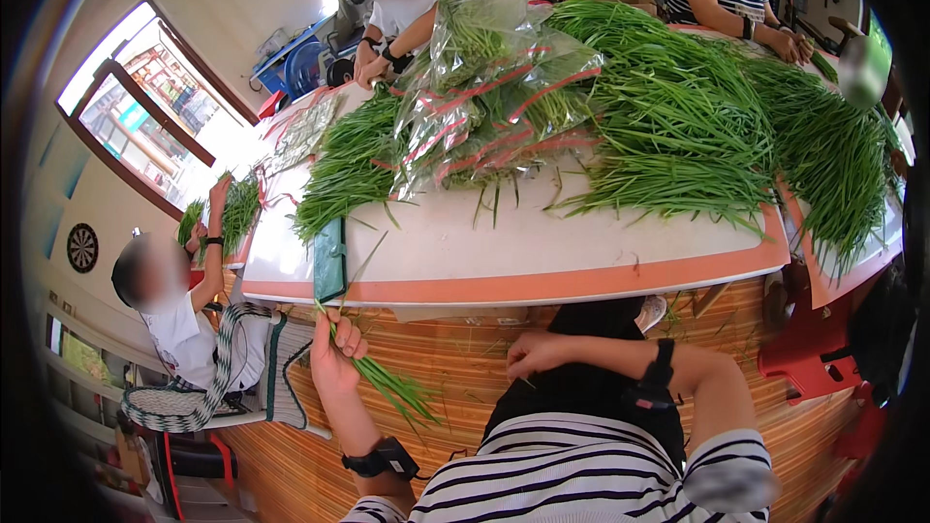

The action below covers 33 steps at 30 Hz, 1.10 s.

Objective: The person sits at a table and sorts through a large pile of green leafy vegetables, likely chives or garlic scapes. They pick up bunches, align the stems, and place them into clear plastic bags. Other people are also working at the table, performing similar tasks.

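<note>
A small bunch of green chive-like leaves [392, 385] is in my left hand [338, 345], just off the front edge of the table. Its stalk ends point up past my fingers and its leaf tips hang to the lower right. Over my lap, my right hand [536, 356] is curled closed. A thin pale sliver shows beneath it; I cannot tell whether the fingers hold it. Right above my left hand, a dark green case [330, 261] with a clasp lies at the table edge. Loose leaves [356, 160] are heaped behind the case.
On the white table [465, 240] lie clear red-striped zip bags [494, 94] of greens and a large leaf heap [676, 116]. Co-workers sit at left, at the back and at the back right. A woven-strap chair [211, 378] stands left, a red stool [806, 356] right.
</note>
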Motion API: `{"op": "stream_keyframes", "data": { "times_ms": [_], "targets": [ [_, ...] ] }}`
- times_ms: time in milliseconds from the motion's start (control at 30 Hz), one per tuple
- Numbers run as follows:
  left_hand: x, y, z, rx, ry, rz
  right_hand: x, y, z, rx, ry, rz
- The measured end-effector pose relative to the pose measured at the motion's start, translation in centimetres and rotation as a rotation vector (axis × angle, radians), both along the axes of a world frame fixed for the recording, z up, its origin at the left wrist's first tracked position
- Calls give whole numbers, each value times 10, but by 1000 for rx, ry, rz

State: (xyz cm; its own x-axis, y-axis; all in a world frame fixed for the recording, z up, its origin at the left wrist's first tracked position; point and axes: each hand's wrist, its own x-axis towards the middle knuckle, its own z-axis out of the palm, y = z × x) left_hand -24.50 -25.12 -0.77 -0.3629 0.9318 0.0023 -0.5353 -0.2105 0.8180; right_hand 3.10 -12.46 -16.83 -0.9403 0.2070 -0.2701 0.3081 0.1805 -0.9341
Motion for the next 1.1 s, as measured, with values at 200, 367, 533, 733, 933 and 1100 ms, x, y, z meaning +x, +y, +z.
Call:
{"op": "stream_keyframes", "data": {
  "times_ms": [200,367,533,733,933,1100],
  "targets": [
    [0,-36,-31,-98,-41,62,-51,70,2,307,-277,-257],
    [13,-25,-41,-158,-62,11,-19,82,5,325,-137,-460],
    [39,4,-48,-187,-106,-152,16,67,-3,280,-20,-557],
    [80,29,-53,-233,-106,-331,24,52,-14,266,98,-583],
    [127,50,-50,-377,-46,-548,11,37,30,270,201,-473],
    [130,50,-67,-605,109,-745,13,22,9,-189,111,-261]
  ]
}}
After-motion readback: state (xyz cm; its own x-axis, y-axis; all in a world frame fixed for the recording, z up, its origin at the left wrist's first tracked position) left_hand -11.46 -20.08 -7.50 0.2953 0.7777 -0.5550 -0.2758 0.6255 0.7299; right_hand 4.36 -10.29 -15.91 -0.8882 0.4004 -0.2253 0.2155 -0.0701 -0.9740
